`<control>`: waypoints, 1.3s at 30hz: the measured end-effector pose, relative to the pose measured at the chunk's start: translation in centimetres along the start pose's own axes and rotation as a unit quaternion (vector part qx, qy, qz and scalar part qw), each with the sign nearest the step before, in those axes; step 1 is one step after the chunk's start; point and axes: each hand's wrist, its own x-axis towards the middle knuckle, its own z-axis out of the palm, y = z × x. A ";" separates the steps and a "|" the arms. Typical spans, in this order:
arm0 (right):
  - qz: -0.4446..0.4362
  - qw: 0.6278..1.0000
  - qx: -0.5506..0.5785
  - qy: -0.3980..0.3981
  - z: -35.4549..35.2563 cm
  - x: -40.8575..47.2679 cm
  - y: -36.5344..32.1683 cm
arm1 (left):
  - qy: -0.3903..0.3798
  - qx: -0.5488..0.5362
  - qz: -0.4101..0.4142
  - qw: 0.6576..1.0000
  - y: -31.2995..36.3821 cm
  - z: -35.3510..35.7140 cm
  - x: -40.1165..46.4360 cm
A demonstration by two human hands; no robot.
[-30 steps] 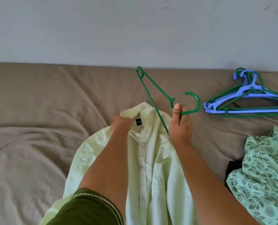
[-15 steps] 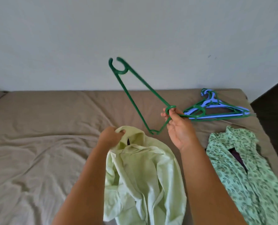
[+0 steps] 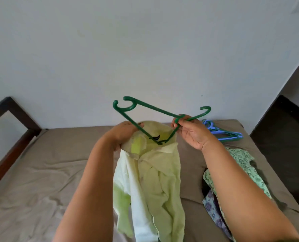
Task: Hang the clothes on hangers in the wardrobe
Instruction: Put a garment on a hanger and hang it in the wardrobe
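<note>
Green hanger (image 3: 155, 110) pinched by right hand (image 3: 194, 133) — left hand (image 3: 123, 135) grips pale shirt (image 3: 152, 175); spare hangers (image 3: 223, 133) beyond.

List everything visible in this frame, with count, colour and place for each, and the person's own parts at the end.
Green plastic hanger: one, green, held up over the shirt's collar, one end dipping into the neck opening.
Pale green button-up shirt: one, pale green, lifted by the collar, draping down to the bed.
Pile of plastic hangers: several, blue and green, far right of the bed.
Leaf-print garment: one, green, on the bed at right.
Floral cloth: one, purple-patterned, under the leaf-print garment.
Bed sheet: one, brown, covering the bed.
Left hand: grips the collar.
Right hand: pinches the hanger's neck.
</note>
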 end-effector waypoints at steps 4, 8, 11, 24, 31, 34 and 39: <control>-0.026 0.994 -0.111 -0.006 0.0 -3.5 -3.0 | -0.004 -0.029 -0.005 1.000 2.1 1.1 -4.5; -0.059 0.977 -0.202 0.023 -0.8 -6.2 -4.3 | -0.003 -0.110 0.005 0.994 3.1 2.5 -8.1; -0.063 0.971 -0.225 0.057 -1.4 -7.6 -4.6 | 0.019 -0.146 0.024 0.989 3.3 3.5 -10.0; -0.043 0.948 -0.278 0.149 -0.6 -8.9 -5.7 | -0.025 -0.191 0.077 0.978 2.2 2.1 -14.4; -0.049 0.952 -0.267 0.144 -0.1 -9.2 -5.5 | 0.031 -0.183 0.053 0.981 2.0 1.7 -14.5; -0.052 0.960 -0.235 0.140 -0.1 -9.2 -5.2 | 0.018 -0.181 0.043 0.982 1.8 1.8 -14.6; -0.065 0.964 -0.220 0.132 0.1 -9.2 -5.1 | 0.017 -0.213 0.038 0.976 2.0 1.5 -15.1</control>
